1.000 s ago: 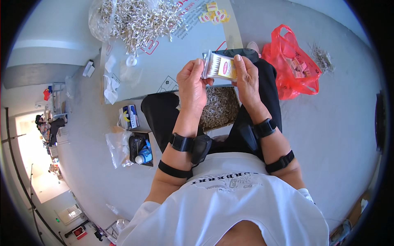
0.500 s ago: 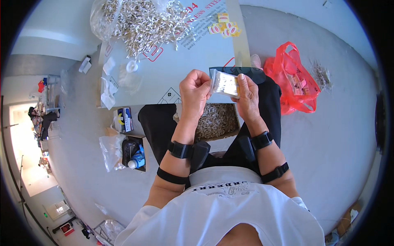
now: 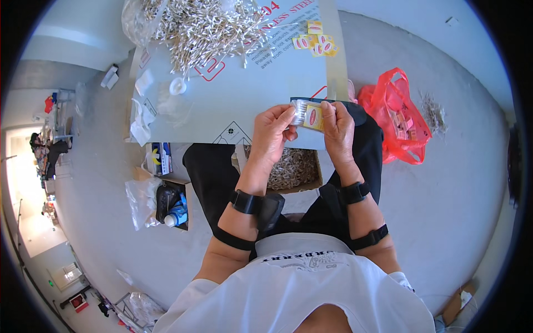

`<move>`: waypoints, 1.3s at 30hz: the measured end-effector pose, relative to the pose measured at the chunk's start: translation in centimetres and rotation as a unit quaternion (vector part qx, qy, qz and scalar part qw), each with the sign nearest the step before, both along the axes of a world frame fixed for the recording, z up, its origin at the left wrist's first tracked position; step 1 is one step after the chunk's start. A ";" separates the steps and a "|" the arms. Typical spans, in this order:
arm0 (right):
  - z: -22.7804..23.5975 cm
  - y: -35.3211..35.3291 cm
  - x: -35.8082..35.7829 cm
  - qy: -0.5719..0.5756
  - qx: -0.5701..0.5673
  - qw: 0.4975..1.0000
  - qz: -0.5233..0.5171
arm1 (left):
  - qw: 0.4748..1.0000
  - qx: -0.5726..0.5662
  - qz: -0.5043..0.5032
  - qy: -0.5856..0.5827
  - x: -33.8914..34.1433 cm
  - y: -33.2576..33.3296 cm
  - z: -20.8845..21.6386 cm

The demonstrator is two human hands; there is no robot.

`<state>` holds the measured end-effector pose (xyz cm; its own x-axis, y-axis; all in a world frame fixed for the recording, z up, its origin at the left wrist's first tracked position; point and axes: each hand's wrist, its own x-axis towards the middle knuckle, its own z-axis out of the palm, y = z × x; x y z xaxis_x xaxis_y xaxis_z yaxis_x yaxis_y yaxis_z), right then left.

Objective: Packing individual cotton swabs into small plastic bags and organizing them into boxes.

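Observation:
Between my two hands, over the table's near edge, is a small clear bag of cotton swabs (image 3: pixel 300 112) with a yellow and white label card (image 3: pixel 315 117) showing at its right part. My left hand (image 3: pixel 271 131) pinches the bag's left end between thumb and fingers. At the right end, my right hand (image 3: pixel 338 126) grips it with the thumb on top. A big heap of loose cotton swabs (image 3: pixel 208 33) lies at the table's far left, partly in a clear plastic bag (image 3: pixel 136 22). Several yellow label cards (image 3: pixel 319 44) lie at the far right of the table.
A roll of white tape (image 3: pixel 177 86) and crumpled white paper (image 3: pixel 142 123) lie on the table (image 3: pixel 222 100). Below, between my legs, stands a carton of swabs (image 3: pixel 294 169). A red plastic bag (image 3: pixel 388 139) holding small packs is on the right; a box with a blue bottle (image 3: pixel 176 213) is at left.
The bag of swabs has turned, so its yellow label now faces up, and both hands have moved slightly lower and right. My view has shifted a little.

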<state>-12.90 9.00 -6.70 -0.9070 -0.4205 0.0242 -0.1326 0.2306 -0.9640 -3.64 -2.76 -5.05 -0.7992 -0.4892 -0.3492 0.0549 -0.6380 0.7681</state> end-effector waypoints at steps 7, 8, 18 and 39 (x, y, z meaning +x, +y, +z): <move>0.4 -1.8 -1.1 -0.046 -0.055 0.997 -0.043 | 0.996 0.075 0.051 -0.017 -1.0 0.3 -3.1; 0.5 -2.0 -1.2 -0.029 -0.064 0.996 -0.045 | 0.995 0.079 0.064 -0.012 -1.2 0.4 -3.2; 0.3 -6.8 -3.9 0.259 0.007 0.966 0.002 | 0.991 0.073 0.113 -0.023 -2.9 -2.1 -4.6; 1.2 -9.7 -4.5 -0.267 -0.154 0.949 0.061 | 0.966 0.138 0.182 0.125 -2.0 -4.1 -6.5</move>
<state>-17.44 -0.69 -5.52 -0.7688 -0.5716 -0.2868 0.3872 -0.0590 -0.9201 -5.64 -6.85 -11.58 -0.6684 -0.6688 -0.3253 0.4750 -0.7205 0.5052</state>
